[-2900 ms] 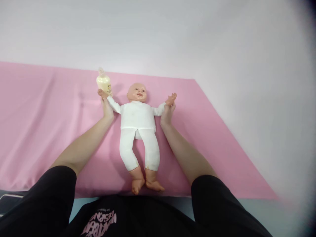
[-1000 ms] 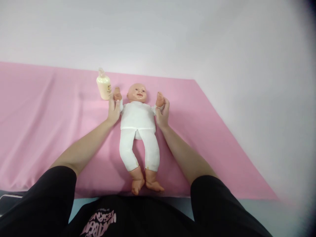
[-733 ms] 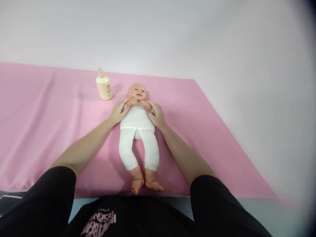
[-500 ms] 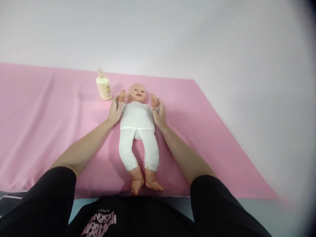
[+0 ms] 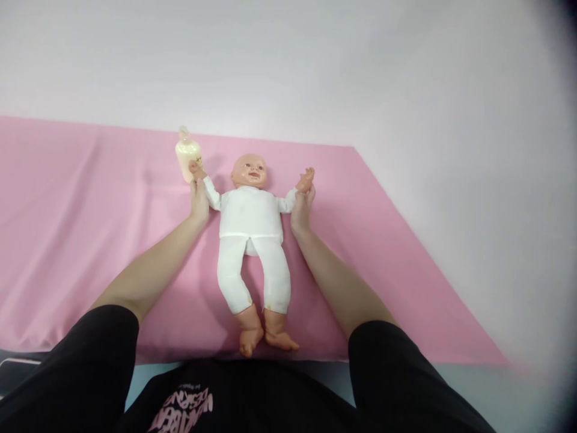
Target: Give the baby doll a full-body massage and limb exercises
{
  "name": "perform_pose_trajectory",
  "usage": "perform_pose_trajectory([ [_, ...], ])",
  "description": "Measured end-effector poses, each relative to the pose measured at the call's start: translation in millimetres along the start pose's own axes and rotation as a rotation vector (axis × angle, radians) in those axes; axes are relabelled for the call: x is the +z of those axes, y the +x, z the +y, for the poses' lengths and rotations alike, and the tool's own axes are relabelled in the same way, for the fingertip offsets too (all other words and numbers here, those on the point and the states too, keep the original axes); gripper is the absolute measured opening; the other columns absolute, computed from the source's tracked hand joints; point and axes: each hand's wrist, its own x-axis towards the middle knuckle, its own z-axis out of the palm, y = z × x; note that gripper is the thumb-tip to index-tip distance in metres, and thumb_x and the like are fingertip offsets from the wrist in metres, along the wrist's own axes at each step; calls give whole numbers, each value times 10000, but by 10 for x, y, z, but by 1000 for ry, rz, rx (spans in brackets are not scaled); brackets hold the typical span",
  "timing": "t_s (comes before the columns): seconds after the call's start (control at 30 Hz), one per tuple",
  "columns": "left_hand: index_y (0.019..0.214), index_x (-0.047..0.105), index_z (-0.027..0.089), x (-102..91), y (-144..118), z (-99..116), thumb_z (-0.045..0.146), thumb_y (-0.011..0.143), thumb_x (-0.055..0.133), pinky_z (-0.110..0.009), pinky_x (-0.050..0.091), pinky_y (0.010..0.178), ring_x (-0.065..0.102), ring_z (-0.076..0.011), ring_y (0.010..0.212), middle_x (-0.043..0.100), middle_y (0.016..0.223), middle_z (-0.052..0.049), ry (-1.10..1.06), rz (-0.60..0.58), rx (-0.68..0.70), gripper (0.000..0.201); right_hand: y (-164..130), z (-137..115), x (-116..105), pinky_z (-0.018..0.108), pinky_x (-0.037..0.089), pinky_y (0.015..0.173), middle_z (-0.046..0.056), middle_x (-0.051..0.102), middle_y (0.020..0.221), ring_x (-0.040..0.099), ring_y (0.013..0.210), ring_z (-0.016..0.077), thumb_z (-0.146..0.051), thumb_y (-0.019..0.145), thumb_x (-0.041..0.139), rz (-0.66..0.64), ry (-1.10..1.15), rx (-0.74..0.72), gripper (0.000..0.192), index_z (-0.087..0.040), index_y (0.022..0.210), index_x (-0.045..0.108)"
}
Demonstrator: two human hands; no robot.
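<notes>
A baby doll (image 5: 250, 211) in a white top and white trousers lies on its back, head away from me and bare feet towards me. Its arms are spread out to both sides. On the left, my left hand (image 5: 199, 203) holds one doll arm near the wrist, fingers mostly hidden beneath it. My right hand (image 5: 301, 209) has the other doll arm near its wrist, fingers partly behind it. A pump bottle (image 5: 187, 154) of pale yellow liquid stands just behind the doll hand on the left, which partly covers it.
Pink cloth (image 5: 369, 276) covers the table, with folds at the left. Its far edge runs behind the bottle and the doll's head. A white surface (image 5: 451, 150) lies beyond. A dark object with a light edge (image 5: 20, 376) shows at the lower left.
Both hands have moved outward with the doll's arms, which were bent up beside its head and now stretch sideways. One doll hand now overlaps the bottle. Body and legs stay put.
</notes>
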Motion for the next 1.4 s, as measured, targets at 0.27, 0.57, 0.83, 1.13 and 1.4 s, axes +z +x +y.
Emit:
perform_pose_trajectory([
  [0.27,1455,541,177,57,-215,226,759,991,424,-507,419,1185,583,-322,1341,642,1396,-185,389,-309,303,754,-174,-401,93,506,446,1214,76,670,1380,599,1316,276,-258,874,607,-356,-225,-75,516,-283,1389,601],
  [0.57,1461,559,173,56,-215,269,689,1009,472,-551,409,1186,591,-341,1317,653,1392,-187,406,-351,346,691,-174,-401,102,485,466,1202,69,686,1353,621,1285,267,-210,847,606,-339,-258,-111,540,-285,1382,617],
  [0.83,1360,513,265,31,-152,137,751,969,504,-447,377,1245,525,-261,1429,574,1472,-128,-55,53,46,624,-88,-245,37,567,326,1284,110,449,1618,435,1521,253,-343,957,537,-78,32,11,542,-270,1479,409],
  [1.13,1162,532,246,34,-3,42,504,1088,408,-412,480,1141,642,-215,1217,648,1244,-88,-203,291,-288,296,85,326,-83,640,342,1249,110,465,1543,492,1454,253,-335,918,400,214,83,261,508,-274,1421,433],
  [1.4,1388,513,246,22,-171,178,749,982,463,-451,354,1232,505,-276,1424,560,1473,-147,67,-11,102,649,-93,-290,57,568,332,1282,101,460,1604,435,1518,246,-277,900,517,-34,62,-25,539,-263,1432,428],
])
